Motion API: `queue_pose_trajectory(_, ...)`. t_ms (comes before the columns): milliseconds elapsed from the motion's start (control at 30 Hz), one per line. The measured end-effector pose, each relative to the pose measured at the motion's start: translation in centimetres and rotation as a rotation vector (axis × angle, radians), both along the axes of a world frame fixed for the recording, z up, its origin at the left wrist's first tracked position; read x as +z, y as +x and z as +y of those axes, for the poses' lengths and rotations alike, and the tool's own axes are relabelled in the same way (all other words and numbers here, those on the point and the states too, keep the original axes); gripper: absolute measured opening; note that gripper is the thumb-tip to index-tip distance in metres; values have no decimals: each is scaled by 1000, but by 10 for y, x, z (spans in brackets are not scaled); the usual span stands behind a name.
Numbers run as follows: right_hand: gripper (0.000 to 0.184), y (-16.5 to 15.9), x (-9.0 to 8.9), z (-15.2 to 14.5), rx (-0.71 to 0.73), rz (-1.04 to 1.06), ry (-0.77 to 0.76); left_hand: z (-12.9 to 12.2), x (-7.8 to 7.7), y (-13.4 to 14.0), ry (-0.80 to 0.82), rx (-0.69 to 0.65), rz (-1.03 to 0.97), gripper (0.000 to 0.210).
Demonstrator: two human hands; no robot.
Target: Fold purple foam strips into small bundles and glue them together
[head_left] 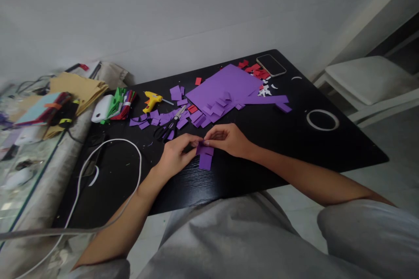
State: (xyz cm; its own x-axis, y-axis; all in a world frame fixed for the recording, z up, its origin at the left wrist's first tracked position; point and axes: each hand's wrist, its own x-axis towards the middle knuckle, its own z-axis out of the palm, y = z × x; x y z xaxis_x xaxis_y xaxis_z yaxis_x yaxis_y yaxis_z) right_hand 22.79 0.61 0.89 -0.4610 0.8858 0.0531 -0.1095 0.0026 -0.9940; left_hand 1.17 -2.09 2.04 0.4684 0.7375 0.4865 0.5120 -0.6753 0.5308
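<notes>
Both hands meet near the front of the black table, pinching a small piece of purple paper (205, 150). My left hand (178, 153) grips its left side, thumb and forefinger closed. On the upper edge, the fingertips of my right hand (229, 140) are closed too. Below the held piece, another purple rectangle (205, 162) hangs or lies; whether the two are joined I cannot tell. Just beyond my left hand lie black-handled scissors (170, 124) on top of scattered purple pieces (153, 117). A large purple sheet (225, 87) with cut pieces on it lies past my right hand.
A yellow glue gun (151, 101) and bundled coloured strips (120, 103) are at the back left. Red scraps (255, 69), white scraps (266, 90) and a phone (271, 65) lie far right. A white ring (322, 120) sits at right. A white cable (140, 161) loops across my left forearm.
</notes>
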Motion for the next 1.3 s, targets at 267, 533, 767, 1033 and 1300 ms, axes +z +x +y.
queue_pose_trajectory(267, 27, 3, -6, 5, 58, -68, 11, -1, -1, 0, -19, -14, 3, 18)
queue_pose_trajectory(533, 21, 5, -7, 6, 86, -176, 92, 0, 1, 1, -20, -34, 42, 17)
queue_pose_trajectory(767, 18, 5, -5, 4, 75, -258, 196, 0, 1, 0, -33, -37, 51, 17)
queue_pose_trajectory(1033, 18, 4, -4, 1, 72, -298, 258, 0, 1, -1, -64, -43, 51, 18)
queue_pose_trajectory(1300, 17, 2, -3, -2, 50, -214, 182, 1, 1, -2, -84, -33, 42, 16)
